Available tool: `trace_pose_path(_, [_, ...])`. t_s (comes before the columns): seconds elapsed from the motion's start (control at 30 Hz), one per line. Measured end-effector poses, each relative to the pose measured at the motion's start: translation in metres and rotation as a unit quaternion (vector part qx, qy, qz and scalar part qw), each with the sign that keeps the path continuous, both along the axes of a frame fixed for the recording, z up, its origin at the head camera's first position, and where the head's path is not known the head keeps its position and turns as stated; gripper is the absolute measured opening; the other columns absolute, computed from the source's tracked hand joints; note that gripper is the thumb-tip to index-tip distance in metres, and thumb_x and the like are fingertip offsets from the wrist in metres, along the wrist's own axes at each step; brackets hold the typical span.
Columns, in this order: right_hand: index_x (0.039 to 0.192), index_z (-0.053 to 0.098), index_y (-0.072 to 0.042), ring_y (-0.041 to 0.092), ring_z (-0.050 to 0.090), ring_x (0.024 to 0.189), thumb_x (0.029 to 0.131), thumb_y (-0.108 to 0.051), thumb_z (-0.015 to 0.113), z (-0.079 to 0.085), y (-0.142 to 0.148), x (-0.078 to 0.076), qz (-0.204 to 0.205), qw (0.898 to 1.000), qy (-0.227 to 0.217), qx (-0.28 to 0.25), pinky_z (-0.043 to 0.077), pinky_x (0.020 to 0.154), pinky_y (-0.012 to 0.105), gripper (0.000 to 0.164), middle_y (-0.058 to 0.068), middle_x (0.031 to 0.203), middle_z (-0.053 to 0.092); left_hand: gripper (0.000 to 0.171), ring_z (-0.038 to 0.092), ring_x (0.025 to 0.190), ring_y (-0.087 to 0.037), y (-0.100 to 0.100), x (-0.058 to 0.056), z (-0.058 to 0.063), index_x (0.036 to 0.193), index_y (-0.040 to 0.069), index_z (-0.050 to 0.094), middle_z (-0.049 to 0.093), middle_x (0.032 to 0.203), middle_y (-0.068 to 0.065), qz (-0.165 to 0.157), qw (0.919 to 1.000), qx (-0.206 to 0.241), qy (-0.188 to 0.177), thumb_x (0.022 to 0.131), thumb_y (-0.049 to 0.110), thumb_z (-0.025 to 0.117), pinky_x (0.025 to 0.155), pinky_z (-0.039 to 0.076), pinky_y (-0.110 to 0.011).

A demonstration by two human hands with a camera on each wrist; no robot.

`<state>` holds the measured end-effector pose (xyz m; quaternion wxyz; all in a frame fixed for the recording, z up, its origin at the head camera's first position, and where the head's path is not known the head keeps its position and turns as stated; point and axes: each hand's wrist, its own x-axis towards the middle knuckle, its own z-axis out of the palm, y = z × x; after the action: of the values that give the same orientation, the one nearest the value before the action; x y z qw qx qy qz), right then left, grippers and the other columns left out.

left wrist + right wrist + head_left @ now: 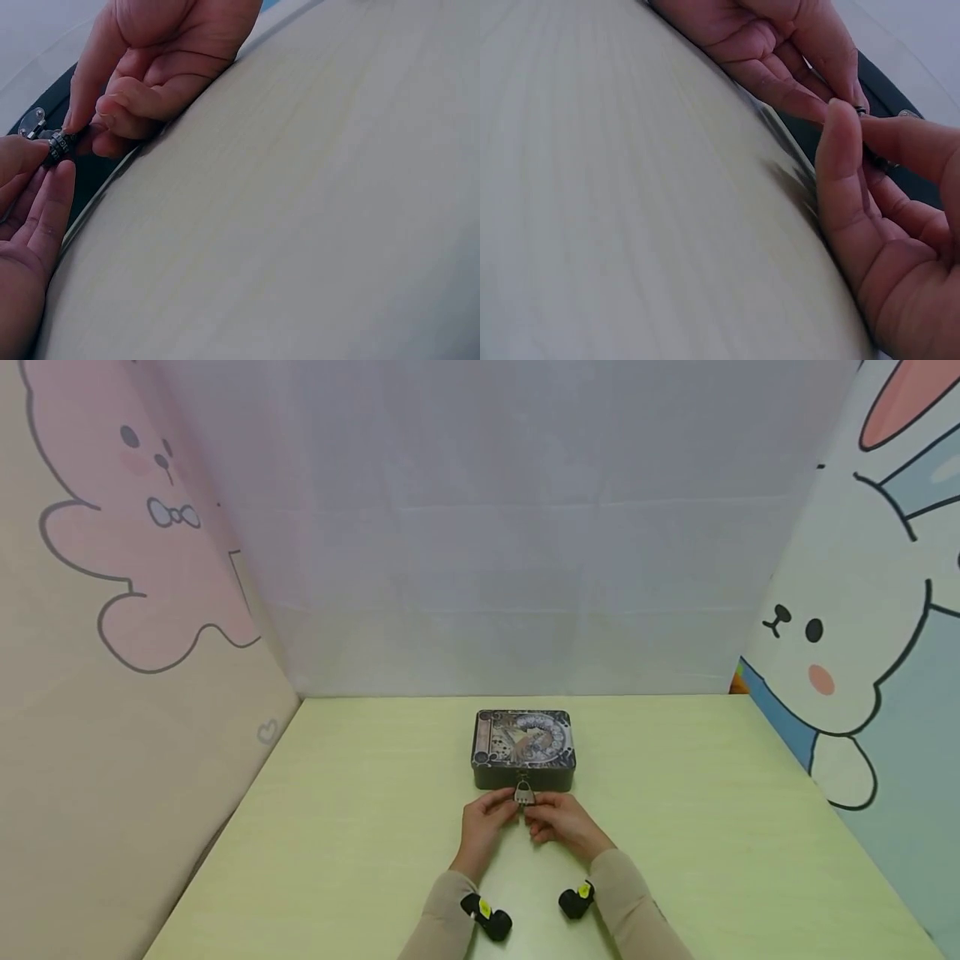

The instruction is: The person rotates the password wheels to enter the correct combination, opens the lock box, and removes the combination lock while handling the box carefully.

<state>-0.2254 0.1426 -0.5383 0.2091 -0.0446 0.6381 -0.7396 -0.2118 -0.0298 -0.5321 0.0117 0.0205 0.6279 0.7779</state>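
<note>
A dark tin box (pixel 523 752) with a printed lid lies closed on the table. From the clasp on its front hangs a small silver combination padlock (pixel 524 794), whose numbered dials (pixel 60 144) show in the left wrist view. My left hand (pixel 483 829) pinches the lock's left side between thumb and fingers. On the other side my right hand (pixel 562 822) has its thumb and index finger pinched at the dials. Both hands are just in front of the box. Fingers cover most of the lock in the right wrist view.
The pale yellow-green table (pixel 360 827) stretches out around the box. A plain whitish curtain (pixel 502 543) hangs behind its far edge. Side panels carry a pink cartoon animal (pixel 150 577) and a white rabbit (pixel 847 652). Black wrist cameras (pixel 491 922) sit on both sleeves.
</note>
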Motion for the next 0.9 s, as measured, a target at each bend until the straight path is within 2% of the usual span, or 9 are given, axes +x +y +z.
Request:
trace_pose_path(0.4, [0.100,0.062,0.008,0.009,0.060,0.061,0.100,-0.005,0.057,-0.0036,-0.0014,-0.0027,-0.002,1.000,-0.003,0.004,0.057,0.056,0.022,0.014,0.005,0.079,0.061,0.026,0.068,0.080,-0.009,0.0000,-0.0007,0.0001,0.113,-0.019,0.063,0.070,0.105,-0.025,-0.003,0.9999,-0.010,0.003,0.090,-0.008,0.065,0.073,0.059,-0.023])
trace_pose_path(0.9, [0.093,0.062,0.006,0.009,0.061,0.059,0.101,-0.008,0.056,-0.0004,-0.0018,-0.0026,0.001,1.000,-0.009,0.016,0.057,0.055,0.023,0.017,0.005,0.075,0.062,0.025,0.068,0.080,-0.012,-0.0007,-0.0012,-0.0002,0.113,-0.018,0.065,0.072,0.098,-0.021,-0.001,0.9998,-0.018,0.007,0.090,-0.007,0.066,0.073,0.059,-0.024])
